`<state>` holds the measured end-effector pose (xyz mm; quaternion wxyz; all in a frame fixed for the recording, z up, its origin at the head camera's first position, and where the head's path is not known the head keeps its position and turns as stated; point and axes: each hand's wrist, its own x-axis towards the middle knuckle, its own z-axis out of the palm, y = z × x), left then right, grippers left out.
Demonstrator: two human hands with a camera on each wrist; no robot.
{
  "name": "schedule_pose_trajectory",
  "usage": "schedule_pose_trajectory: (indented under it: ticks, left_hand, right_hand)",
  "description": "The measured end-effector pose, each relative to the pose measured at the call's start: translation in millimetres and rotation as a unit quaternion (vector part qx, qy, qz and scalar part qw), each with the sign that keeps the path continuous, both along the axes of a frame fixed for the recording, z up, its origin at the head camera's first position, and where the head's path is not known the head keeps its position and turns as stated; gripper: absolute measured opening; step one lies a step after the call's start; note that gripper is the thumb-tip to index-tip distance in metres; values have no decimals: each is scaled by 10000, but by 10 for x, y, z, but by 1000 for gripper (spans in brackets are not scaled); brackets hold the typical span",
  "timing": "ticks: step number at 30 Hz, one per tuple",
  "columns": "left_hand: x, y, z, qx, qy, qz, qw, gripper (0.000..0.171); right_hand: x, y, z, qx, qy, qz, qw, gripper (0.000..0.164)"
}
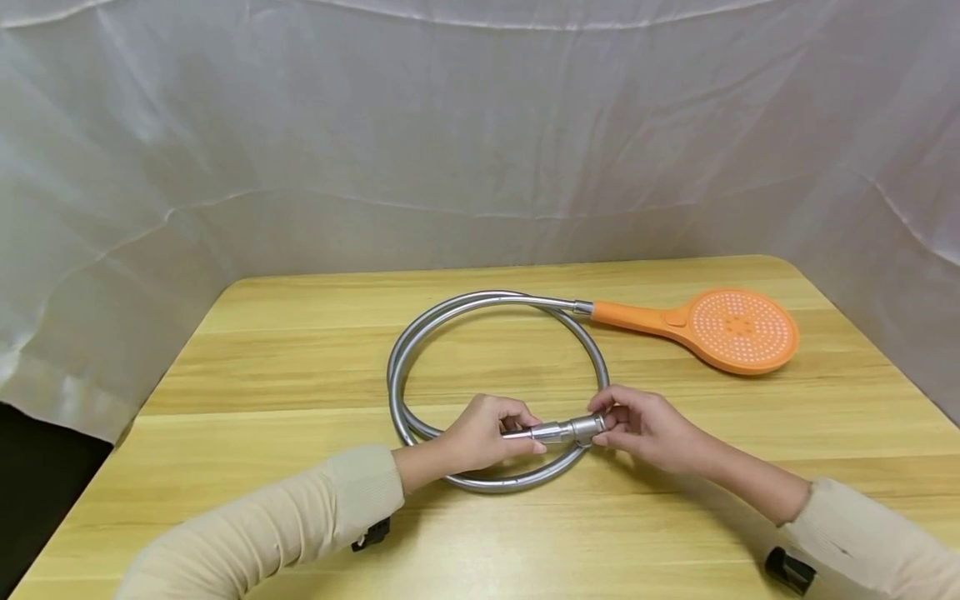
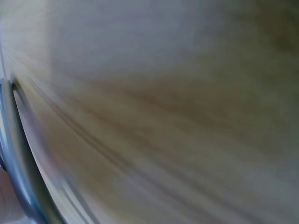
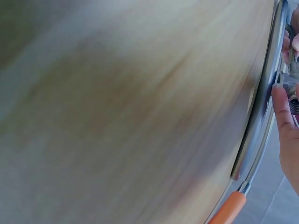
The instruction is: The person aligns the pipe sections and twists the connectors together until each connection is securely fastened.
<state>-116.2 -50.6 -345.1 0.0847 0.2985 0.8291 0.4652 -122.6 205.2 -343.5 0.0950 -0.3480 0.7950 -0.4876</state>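
Note:
My left hand (image 1: 480,435) pinches the chrome end (image 1: 551,432) of a silver shower hose (image 1: 397,358) between thumb and fingers. Against that end sits a short metal fitting (image 1: 586,428), held from the right by the thumb and fingertips of my right hand (image 1: 656,431). In the right wrist view the fitting (image 3: 291,80) shows a threaded opening and a side stub, partly cut off by the frame. The hose lies coiled behind and beneath both hands. Its other end joins the handle of an orange shower head (image 1: 742,331). The left wrist view catches only hose (image 2: 23,163) and blurred table.
Everything rests on a wood-grain table (image 1: 285,358). The shower head lies at the back right, its spray face upward. Pale cloth (image 1: 480,133) hangs behind the table and along both sides. A dark area (image 1: 45,475) shows past the left edge.

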Motion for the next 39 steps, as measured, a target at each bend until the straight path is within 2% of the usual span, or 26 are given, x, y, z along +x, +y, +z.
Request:
schedule_pose_trajectory:
  ticks: [30,39]
  left_hand:
    - [-14,0,-39,-7,29,37,10000,16]
    - [-9,5,-36,-43,-58,54,10000,16]
  right_hand:
    - [3,-20,34,151,-518,54,9985,16]
    - [6,-17,23,139,-664,79,9977,15]
